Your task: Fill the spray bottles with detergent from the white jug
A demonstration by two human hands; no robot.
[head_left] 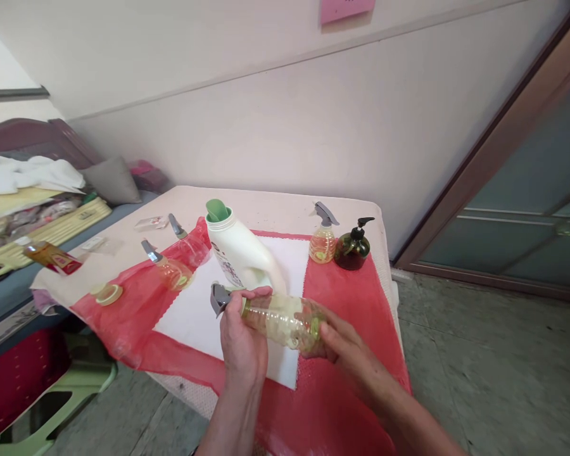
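Note:
A clear, yellowish spray bottle (285, 322) lies sideways between my two hands, above the table. My left hand (244, 342) is closed round its neck, just beside the grey trigger head (220, 299). The base end is gripped by my right hand (339, 335), with the thumb on the near side. Right behind the bottle, a large white detergent jug (242, 244) stands on a white sheet (204, 320), its green spout (216, 209) uncovered. Whether liquid is inside the held bottle, I cannot tell.
Another spray bottle (323, 244) and a dark green pump bottle (353, 247) stand at the back right. Two spray bottles lie left, one (173, 272) near a round cap (109, 294). Red cloth (351, 380) covers the table. An amber bottle (52, 256) lies far left; a green stool (71, 386) stands below.

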